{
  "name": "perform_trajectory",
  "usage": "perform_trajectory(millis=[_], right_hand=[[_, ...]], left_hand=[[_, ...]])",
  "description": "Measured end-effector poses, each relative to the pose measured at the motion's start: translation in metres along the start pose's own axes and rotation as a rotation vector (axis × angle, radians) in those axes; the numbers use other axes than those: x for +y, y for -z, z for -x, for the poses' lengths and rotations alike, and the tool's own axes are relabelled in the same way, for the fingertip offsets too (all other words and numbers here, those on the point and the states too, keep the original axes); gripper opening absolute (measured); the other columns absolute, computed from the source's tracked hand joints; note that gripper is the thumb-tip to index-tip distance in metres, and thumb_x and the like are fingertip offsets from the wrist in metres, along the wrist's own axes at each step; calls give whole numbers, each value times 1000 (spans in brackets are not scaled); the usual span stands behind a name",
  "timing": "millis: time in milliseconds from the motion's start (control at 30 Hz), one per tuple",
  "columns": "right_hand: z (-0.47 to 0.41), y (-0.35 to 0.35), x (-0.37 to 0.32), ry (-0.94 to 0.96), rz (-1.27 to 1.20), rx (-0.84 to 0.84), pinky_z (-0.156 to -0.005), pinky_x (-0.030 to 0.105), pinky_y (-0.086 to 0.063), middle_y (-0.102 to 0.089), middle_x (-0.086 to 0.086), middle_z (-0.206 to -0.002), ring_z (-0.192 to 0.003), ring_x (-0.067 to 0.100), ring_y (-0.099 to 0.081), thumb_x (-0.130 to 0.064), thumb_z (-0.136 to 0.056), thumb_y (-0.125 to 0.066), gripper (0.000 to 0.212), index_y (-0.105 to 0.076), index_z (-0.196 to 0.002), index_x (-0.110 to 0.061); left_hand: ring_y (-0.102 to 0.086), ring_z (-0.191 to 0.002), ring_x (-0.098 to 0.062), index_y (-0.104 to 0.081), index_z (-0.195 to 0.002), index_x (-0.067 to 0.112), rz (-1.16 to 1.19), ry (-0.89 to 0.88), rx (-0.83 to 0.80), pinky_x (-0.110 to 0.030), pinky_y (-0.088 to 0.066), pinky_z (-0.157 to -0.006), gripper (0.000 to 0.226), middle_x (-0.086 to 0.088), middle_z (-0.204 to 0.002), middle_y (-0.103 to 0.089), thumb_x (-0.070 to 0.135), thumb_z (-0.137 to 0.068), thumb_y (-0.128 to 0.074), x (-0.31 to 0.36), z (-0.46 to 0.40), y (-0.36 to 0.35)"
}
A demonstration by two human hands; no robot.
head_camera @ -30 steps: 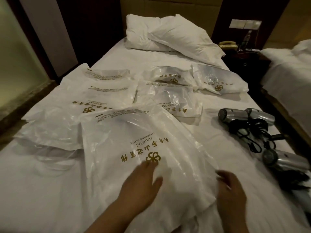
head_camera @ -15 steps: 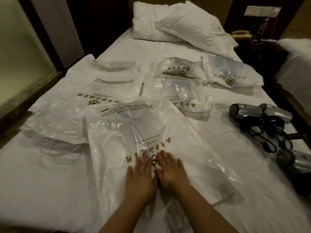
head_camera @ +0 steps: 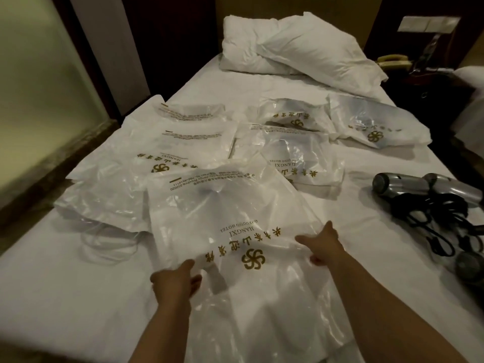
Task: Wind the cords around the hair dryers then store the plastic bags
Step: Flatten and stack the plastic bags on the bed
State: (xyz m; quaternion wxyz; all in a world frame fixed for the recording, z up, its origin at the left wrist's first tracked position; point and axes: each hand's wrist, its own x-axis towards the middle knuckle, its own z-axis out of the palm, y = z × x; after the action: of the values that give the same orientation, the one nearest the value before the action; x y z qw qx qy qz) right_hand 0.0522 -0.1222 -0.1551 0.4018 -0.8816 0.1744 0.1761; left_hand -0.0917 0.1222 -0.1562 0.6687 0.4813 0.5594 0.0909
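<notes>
A large white plastic bag (head_camera: 235, 213) with gold hotel print lies nearest to me on the bed. My left hand (head_camera: 175, 281) pinches its left edge, thumb on top. My right hand (head_camera: 323, 246) holds its right edge, thumb spread across the plastic and fingers curled. Several more printed bags lie behind it: flat ones at the left (head_camera: 183, 142), and stuffed ones in the middle (head_camera: 301, 161) and at the back right (head_camera: 377, 124). Two silver hair dryers (head_camera: 403, 183) lie side by side at the right with tangled black cords (head_camera: 429, 224). A third dryer (head_camera: 468, 265) lies nearer the right edge.
Two white pillows (head_camera: 301, 53) lie at the head of the bed (head_camera: 65, 297). A dark nightstand with a telephone (head_camera: 392, 62) stands at the back right, and a second bed shows at the far right. A frosted glass wall (head_camera: 34, 100) runs along the left.
My hands were pressed together on the bag's middle; they have moved apart to its left and right edges and taken hold. The view has shifted slightly.
</notes>
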Motion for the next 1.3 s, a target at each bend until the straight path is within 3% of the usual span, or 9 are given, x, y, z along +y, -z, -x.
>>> perform_trajectory(millis=[167,300,533,800,933,1000,1067,1167,1300], right_hand=[[4,4,-12,-94,-264,-246,-52,27,-39,-52,12,-83,-57,16,-42,-29,-77,-76,37,-54,-95,-6],[8,18,-24,-171,-394,-348,-52,28,-43,-50,9,-77,-56,15,-40,-24,-75,-78,28,-60,-90,-8],[15,60,-44,-208,-558,-395,-60,49,-54,-63,14,-84,-67,26,-65,-4,-86,-60,9,-52,-90,-7],[32,40,-66,12,-1357,-245,-102,53,-39,-58,19,-101,-98,34,-58,12,-72,-52,31,-54,-101,3],[34,31,-49,208,-1767,-319,-72,26,-56,-69,14,-92,-81,21,-69,9,-13,-78,87,-63,-98,2],[37,25,-15,183,-1761,-303,-57,20,-54,-62,9,-69,-60,17,-64,6,-9,-81,82,-68,-90,-3],[49,22,19,43,-1615,-280,-77,28,-55,-56,17,-76,-73,28,-60,-6,-24,-84,102,-58,-123,2],[72,21,71,-130,-1417,-206,-55,32,-56,-63,22,-67,-59,32,-65,-10,-33,-84,65,-65,-93,6],[110,29,107,-155,-1212,-60,-54,37,-58,-70,18,-75,-66,33,-67,14,-72,-49,30,-61,-93,-3]], left_hand=[[-53,-60,-23,-54,-105,-6,63,161,-170,-21,-47,-33,31,-17,-74,-56,8,-82,-70,12,2,13],[-58,-38,-22,-56,-93,-4,-65,156,-258,-23,-46,-32,20,-16,-54,-61,8,-83,-68,40,6,27],[-70,-64,-37,-52,-105,10,-81,107,-505,-48,-51,-67,11,-22,-104,-63,13,-95,-49,95,11,50],[-57,-81,-29,-52,-79,3,692,-52,-456,-38,-50,-90,29,-14,-87,-56,-12,-60,-35,120,24,-12],[-62,-103,-31,-59,-112,5,810,-110,-508,-39,-55,-86,65,-14,-113,-63,-12,-53,-36,102,19,-25],[-67,-89,-28,-69,-91,4,735,-110,-550,-36,-60,-68,52,-12,-97,-68,-12,-53,-37,80,16,-21],[-69,-70,-23,-72,-58,7,638,-112,-594,-32,-58,-55,38,-9,-71,-69,-12,-51,-41,55,13,-9],[-63,-88,-29,-76,-76,7,540,-43,-618,-35,-59,-60,50,-11,-80,-72,-9,-29,-66,9,7,16],[-59,-82,-35,-63,-95,-1,348,88,-579,-34,-58,-54,51,-17,-75,-69,-20,-56,-37,-37,10,49]])
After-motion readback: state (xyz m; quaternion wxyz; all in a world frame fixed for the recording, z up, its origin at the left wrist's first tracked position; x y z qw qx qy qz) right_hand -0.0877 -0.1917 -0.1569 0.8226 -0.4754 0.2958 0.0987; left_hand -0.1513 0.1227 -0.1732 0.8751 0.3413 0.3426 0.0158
